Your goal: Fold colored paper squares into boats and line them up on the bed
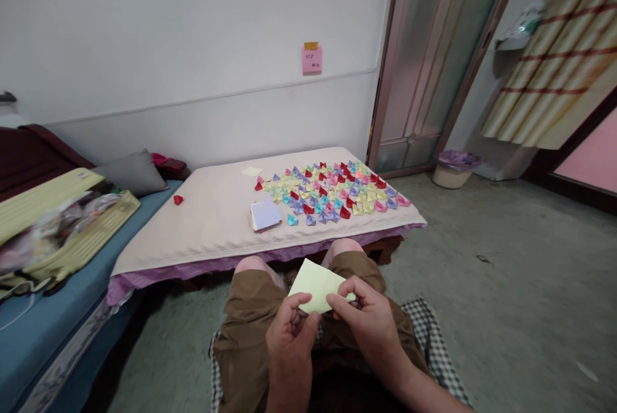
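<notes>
Pale-green, flat paper sheet [317,284] is pinched by both left hand [292,334] and right hand [372,318]. Small, folded, multicoloured paper pieces [322,192] lie beyond.

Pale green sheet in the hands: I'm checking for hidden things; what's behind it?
Behind the pale green sheet, brown shorts show past both sides; whatever it directly covers cannot be seen.

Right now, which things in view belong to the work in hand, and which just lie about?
Likely the work's:
pale green paper sheet, in left hand and right hand
lavender-topped paper stack
small multicoloured folded papers

Seemingly just lying about:
grey cushion
beige bin with purple liner
</notes>
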{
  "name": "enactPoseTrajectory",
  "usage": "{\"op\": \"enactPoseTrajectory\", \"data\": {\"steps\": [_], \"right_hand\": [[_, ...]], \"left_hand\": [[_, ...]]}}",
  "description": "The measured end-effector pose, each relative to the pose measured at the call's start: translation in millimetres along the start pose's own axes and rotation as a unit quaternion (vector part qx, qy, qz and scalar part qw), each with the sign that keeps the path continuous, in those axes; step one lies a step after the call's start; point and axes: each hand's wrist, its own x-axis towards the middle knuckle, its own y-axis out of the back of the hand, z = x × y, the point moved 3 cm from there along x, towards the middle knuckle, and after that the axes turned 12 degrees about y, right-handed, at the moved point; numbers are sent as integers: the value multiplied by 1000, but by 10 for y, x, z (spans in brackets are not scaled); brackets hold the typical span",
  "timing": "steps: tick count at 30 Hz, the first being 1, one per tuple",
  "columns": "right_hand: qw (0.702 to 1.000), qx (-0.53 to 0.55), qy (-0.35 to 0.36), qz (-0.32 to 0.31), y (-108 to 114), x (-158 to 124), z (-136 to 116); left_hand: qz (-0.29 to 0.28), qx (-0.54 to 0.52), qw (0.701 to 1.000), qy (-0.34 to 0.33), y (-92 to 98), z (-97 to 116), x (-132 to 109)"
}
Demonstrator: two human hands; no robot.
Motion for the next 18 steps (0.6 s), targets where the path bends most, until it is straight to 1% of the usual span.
{"op": "enactPoseTrajectory", "data": {"steps": [4, 7, 9, 11, 15, 18], "right_hand": [[1000, -3, 4, 10, 0, -1, 63], [999, 20, 8, 24, -8, 11, 119], [999, 35, 17, 30, -16, 25, 141], [998, 43, 19, 36, -22, 36, 157], [998, 39, 20, 34, -31, 37, 186], [999, 27, 24, 32, -32, 25, 182]], "left_hand": [[8, -20, 1000, 11, -18, 3, 3], [-5, -110, 994, 12, -67, 15, 15], [-6, -184, 983, 10, -107, 27, 35], [0, -234, 972, 20, -146, 28, 72], [11, -259, 964, 56, -202, -23, 176], [22, -248, 967, 58, -214, -61, 227]]}}
